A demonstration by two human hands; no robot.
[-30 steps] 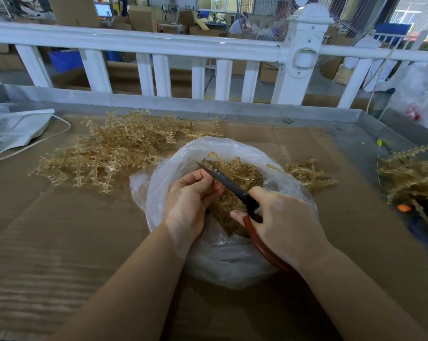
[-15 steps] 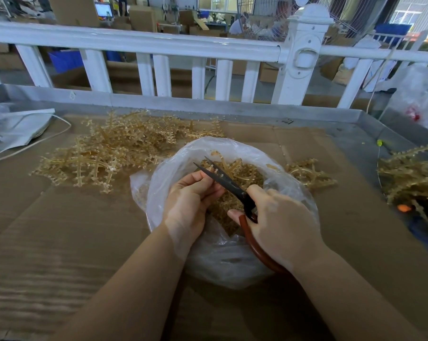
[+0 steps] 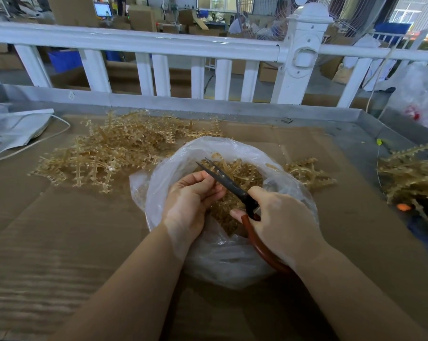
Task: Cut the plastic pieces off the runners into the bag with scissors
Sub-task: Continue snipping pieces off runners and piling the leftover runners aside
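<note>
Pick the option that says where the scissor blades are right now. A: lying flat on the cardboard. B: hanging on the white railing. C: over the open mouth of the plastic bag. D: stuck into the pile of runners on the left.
C: the right hand holds the scissors with blades slightly apart above the open plastic bag, beside the left hand.

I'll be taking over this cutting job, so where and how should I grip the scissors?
Grip the scissors by the red looped handles at the near end, coming from the right, as the right hand does now. The dark blades point away and to the left over the open bag, toward the left hand, so the handles are the only safe part.
</note>
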